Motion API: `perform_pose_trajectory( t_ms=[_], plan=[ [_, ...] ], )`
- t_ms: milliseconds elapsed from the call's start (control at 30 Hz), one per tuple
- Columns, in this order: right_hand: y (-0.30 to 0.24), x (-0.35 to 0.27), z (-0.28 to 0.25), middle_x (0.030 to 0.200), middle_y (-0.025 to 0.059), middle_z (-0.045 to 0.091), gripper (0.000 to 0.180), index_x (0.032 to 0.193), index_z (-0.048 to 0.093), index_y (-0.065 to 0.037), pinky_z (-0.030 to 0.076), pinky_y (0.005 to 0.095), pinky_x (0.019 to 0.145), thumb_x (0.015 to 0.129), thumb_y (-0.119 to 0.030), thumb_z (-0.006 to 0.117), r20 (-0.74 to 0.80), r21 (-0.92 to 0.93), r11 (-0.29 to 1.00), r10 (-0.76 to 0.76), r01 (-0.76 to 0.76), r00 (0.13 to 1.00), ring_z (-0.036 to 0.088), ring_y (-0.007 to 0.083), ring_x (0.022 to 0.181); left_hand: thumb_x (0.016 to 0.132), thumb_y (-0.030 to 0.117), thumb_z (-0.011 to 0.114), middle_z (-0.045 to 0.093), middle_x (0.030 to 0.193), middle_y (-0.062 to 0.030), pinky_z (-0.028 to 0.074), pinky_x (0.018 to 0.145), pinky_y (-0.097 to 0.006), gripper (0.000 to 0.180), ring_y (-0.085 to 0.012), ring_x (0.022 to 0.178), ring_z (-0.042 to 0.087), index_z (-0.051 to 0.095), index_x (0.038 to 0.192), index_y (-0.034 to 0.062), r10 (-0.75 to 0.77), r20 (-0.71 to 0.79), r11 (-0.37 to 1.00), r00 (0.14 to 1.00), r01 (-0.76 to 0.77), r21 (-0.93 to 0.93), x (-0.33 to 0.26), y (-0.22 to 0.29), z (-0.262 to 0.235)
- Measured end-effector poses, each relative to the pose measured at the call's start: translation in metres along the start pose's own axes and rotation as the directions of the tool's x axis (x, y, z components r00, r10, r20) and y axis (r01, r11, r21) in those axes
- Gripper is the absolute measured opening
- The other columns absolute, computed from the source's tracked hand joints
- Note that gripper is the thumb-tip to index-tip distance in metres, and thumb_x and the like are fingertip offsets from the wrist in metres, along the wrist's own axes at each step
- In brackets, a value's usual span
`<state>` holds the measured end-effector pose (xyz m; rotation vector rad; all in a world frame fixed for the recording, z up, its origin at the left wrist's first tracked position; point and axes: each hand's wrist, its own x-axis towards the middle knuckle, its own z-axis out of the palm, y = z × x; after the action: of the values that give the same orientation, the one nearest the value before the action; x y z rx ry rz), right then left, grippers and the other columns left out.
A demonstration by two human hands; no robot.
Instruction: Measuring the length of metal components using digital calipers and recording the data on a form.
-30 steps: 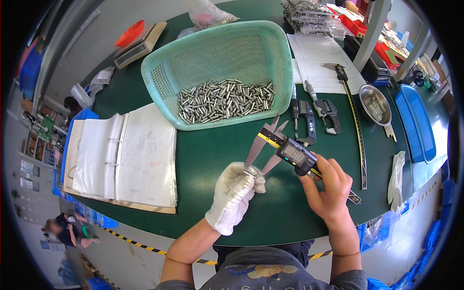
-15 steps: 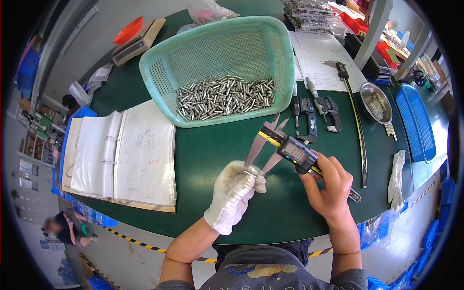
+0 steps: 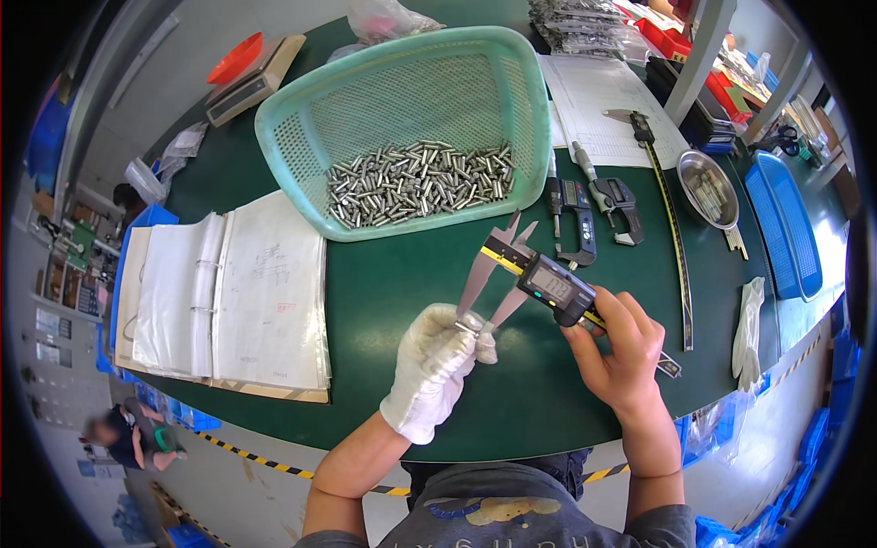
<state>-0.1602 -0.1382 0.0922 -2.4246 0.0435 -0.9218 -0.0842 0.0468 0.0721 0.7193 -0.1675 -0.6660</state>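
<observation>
In a white glove, my left hand (image 3: 433, 370) pinches a small metal pin (image 3: 468, 326) between thumb and fingers. My bare right hand (image 3: 621, 352) is wrapped round the beam of a digital caliper (image 3: 554, 285), thumb near its display. The caliper slants down to the right, and its long jaws reach to the pin, one at each side. Whether both jaws touch the pin, I cannot tell. Beyond my hands, a green perforated basket (image 3: 292, 173) stands tilted toward me with a heap of similar metal pins (image 3: 420, 185) in it.
An open binder (image 3: 269, 301) lies left. To the right are two micrometers (image 3: 575, 219) (image 3: 617, 205), another caliper (image 3: 644, 130), a metal bowl (image 3: 692, 164), a blue basket (image 3: 786, 237) and a white glove (image 3: 749, 338). A scale (image 3: 256, 82) stands far left. A person (image 3: 137, 434) is at lower left.
The view has shifted slightly, so the table things sit a little further left. My hands keep the same hold on the pin and the caliper.
</observation>
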Motion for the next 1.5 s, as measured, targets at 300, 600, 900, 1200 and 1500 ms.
perform_pose_trajectory(
  t_ms=[300, 600, 900, 1200, 1500],
  plan=[
    [0.0000, -0.0003, -0.0001, 0.058, 0.0050, 0.049, 0.031, 0.086, 0.055, -0.001, 0.038, 0.0260, 0.039, 0.061, -0.011, 0.071, -0.022, -0.007, 1.000, 0.021, -0.021, 1.000, 0.049, 0.0167, 0.043, 0.079, 0.006, 0.059, 0.055, 0.087, -0.0092, 0.047, 0.070, -0.029, 0.015, -0.0162, 0.075, 0.055, 0.049, 0.090, 0.0051, 0.010, -0.003, 1.000, 1.000, -0.010, -0.010, 0.0013, 0.0001, 0.0027],
    [-0.0001, -0.0010, -0.0025, 0.057, 0.0046, 0.049, 0.031, 0.081, 0.055, -0.003, 0.038, 0.0283, 0.038, 0.058, -0.014, 0.073, -0.031, -0.052, 0.997, 0.051, -0.053, 0.998, 0.048, 0.0196, 0.042, 0.080, 0.011, 0.058, 0.053, 0.093, -0.0086, 0.045, 0.075, -0.031, 0.021, -0.0178, 0.083, 0.054, 0.048, 0.096, 0.0031, 0.004, 0.043, 0.998, 0.999, -0.007, 0.070, 0.0019, 0.0010, 0.0007],
    [0.0011, -0.0029, -0.0003, 0.057, 0.0049, 0.048, 0.030, 0.080, 0.056, -0.003, 0.036, 0.0293, 0.037, 0.058, -0.016, 0.073, -0.010, -0.047, 0.998, 0.041, -0.041, 0.999, 0.048, 0.0203, 0.041, 0.078, 0.014, 0.059, 0.052, 0.089, -0.0060, 0.042, 0.076, -0.032, 0.023, -0.0159, 0.081, 0.053, 0.048, 0.096, 0.0034, 0.085, 0.025, 0.988, 0.996, -0.088, 0.124, 0.0008, -0.0016, -0.0021],
    [0.0024, -0.0030, 0.0019, 0.062, 0.0066, 0.050, 0.036, 0.091, 0.056, -0.001, 0.039, 0.0305, 0.040, 0.060, -0.014, 0.070, 0.052, -0.046, 0.999, 0.023, -0.021, 0.998, 0.050, 0.0217, 0.045, 0.081, 0.007, 0.056, 0.053, 0.087, -0.0053, 0.044, 0.073, -0.030, 0.013, -0.0142, 0.077, 0.052, 0.049, 0.091, 0.0043, 0.105, -0.046, 0.985, 0.993, -0.098, 0.140, 0.0030, -0.0014, -0.0009],
    [-0.0016, -0.0013, 0.0013, 0.065, 0.0072, 0.051, 0.038, 0.097, 0.054, 0.001, 0.041, 0.0293, 0.043, 0.062, -0.009, 0.067, 0.063, -0.018, 1.000, 0.005, -0.004, 0.998, 0.051, 0.0211, 0.047, 0.081, 0.008, 0.056, 0.055, 0.088, -0.0066, 0.044, 0.074, -0.029, 0.013, -0.0139, 0.079, 0.054, 0.050, 0.092, 0.0039, 0.095, -0.005, 0.977, 0.996, -0.092, 0.194, 0.0001, -0.0003, -0.0033]
  ],
)
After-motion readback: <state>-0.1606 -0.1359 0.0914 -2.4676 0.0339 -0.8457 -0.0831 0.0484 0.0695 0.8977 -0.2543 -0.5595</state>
